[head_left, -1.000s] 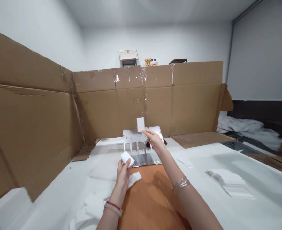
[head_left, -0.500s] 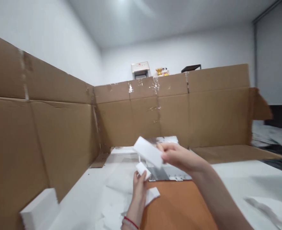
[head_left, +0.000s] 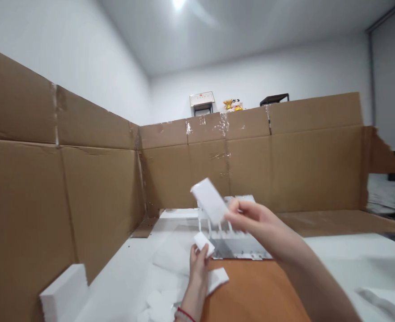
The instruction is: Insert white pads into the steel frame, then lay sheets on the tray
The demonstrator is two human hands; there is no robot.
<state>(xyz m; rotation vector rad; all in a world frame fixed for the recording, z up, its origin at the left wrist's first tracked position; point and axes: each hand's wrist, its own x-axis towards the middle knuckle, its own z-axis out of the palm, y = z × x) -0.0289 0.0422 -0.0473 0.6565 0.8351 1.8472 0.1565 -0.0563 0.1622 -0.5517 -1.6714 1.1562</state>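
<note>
My right hand (head_left: 251,219) pinches one corner of a flat white rectangular card (head_left: 210,200) and holds it tilted in the air. Lower and to the left, my left hand (head_left: 199,264) grips a smaller white piece (head_left: 204,243), thicker-looking, perhaps folded. Another white piece (head_left: 218,279) lies beside my left wrist, at the edge of an orange-brown mat (head_left: 254,290). Behind both hands stands a white rack-like object (head_left: 240,248) with upright posts, partly hidden by the card and my right hand.
Loose white pieces (head_left: 160,306) lie left of my left forearm. A stack of white sheets (head_left: 65,290) leans near the left cardboard wall (head_left: 99,192). More cardboard (head_left: 311,165) encloses the back. At the right is a blurred white item (head_left: 388,302) on the white table (head_left: 338,264).
My right hand has turned the card to a steeper angle and raised its far end. My left hand keeps its grip on the smaller piece. The whole view has shifted slightly.
</note>
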